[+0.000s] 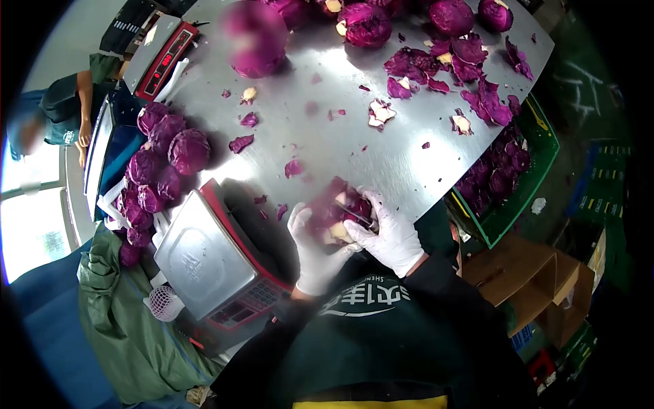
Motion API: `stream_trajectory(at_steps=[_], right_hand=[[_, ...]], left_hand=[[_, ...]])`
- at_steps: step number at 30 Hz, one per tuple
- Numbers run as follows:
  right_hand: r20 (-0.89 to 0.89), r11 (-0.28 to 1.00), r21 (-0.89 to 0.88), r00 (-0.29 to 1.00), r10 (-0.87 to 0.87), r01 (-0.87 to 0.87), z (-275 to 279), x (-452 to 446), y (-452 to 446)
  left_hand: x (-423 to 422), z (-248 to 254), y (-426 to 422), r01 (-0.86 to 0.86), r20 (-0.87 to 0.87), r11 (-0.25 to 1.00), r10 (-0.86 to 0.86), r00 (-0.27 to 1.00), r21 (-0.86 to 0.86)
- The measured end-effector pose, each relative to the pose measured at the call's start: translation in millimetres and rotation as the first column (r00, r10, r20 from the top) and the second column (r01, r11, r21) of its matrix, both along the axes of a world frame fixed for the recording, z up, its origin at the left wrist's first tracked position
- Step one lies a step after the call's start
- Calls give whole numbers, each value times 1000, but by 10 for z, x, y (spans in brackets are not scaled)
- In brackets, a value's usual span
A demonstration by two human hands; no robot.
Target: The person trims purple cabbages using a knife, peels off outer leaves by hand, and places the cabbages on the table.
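Left hand [315, 258] cupped a red cabbage [328, 211]; right hand [393, 235] gripped a knife [358, 216] against it. Scale [204, 258] sat near left.

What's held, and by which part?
A purple cabbage, by its left side, in the left hand. The right hand is beside a thin blade; that grip is unclear.

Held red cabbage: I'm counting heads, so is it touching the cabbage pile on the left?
Apart. The head view shows it plainly: a stretch of tabletop separates the held red cabbage from the cabbage pile.
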State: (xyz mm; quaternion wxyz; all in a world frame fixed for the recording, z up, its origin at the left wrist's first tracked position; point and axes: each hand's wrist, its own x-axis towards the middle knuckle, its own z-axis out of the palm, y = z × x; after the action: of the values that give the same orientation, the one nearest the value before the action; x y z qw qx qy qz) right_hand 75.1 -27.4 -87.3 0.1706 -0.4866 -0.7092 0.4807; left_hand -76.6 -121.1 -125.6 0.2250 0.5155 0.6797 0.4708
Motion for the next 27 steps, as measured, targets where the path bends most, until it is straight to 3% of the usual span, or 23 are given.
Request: stream_trajectory(at_steps=[2, 3, 5, 6, 7, 8, 9, 12, 14, 15, 16, 18, 20, 23, 24, 26, 27], right_hand=[[-243, 997, -60, 968, -61, 48, -66, -7, -11], [-179, 993, -115, 983, -51, 31, -51, 25, -13], [-50, 975, -221, 999, -18, 6, 104, 81, 42], [-56, 984, -176, 998, -23, 13, 76, 101, 27], [-63, 991, -130, 998, -28, 19, 14, 116, 1], [-71, 996, -85, 997, -30, 24, -44, 138, -18], [-34, 987, 140, 996, -79, 84, -92, 187, 1], [124, 935, -38, 930, -346, 353, -616, 653, 296], [-10, 868, -266, 900, -437, 419, -380, 621, 412], [-91, 957, -1, 953, -288, 289, -163, 520, 383], [-159, 985, 134, 983, -92, 113, 86, 388, 392], [-42, 949, 265, 981, 189, -172, 310, 157, 453], [2, 940, 252, 971, 239, -232, 194, 48, 468], [161, 910, 200, 928, 336, -364, 272, 6, 602], [57, 913, -183, 923, 381, -366, 379, 23, 705], [185, 887, -140, 869, 459, -439, 450, 27, 822], [107, 907, -9, 901, 420, -421, 97, 100, 827]], left_hand=[[-7, 26, -1, -9, 35, 1000, 10, 999, -16], [-2, 53, 6, -1, -10, 1000, 1, 1000, -11], [20, 71, 11, -23, 72, 999, 26, 997, -30], [31, 69, 16, -34, 114, 999, 38, 993, -39], [30, 60, 36, -12, -5, 1000, 12, 1000, 11], [44, 68, 47, -37, 21, 999, 37, 999, -18], [61, 95, 52, -61, 46, 997, 63, 997, -49], [25, 34, 38, -66, 117, 996, 74, 990, -68], [-12, 113, 66, -6, 55, 999, 9, 998, -51], [-23, 175, 94, 40, 17, 998, -39, 999, -48], [-59, 200, 141, 115, 16, 993, -115, 993, -28], [-178, 337, 254, 263, 17, 952, -263, 965, -156], [-241, 448, 339, 316, -131, 906, -363, 923, -282], [-82, 472, 269, 248, -45, 931, -269, 962, -267], [53, 447, 292, 153, -85, 955, -180, 980, -252], [224, 359, 375, 18, -25, 983, -23, 999, -181], [237, 380, 413, 28, -27, 991, -31, 999, -130]])
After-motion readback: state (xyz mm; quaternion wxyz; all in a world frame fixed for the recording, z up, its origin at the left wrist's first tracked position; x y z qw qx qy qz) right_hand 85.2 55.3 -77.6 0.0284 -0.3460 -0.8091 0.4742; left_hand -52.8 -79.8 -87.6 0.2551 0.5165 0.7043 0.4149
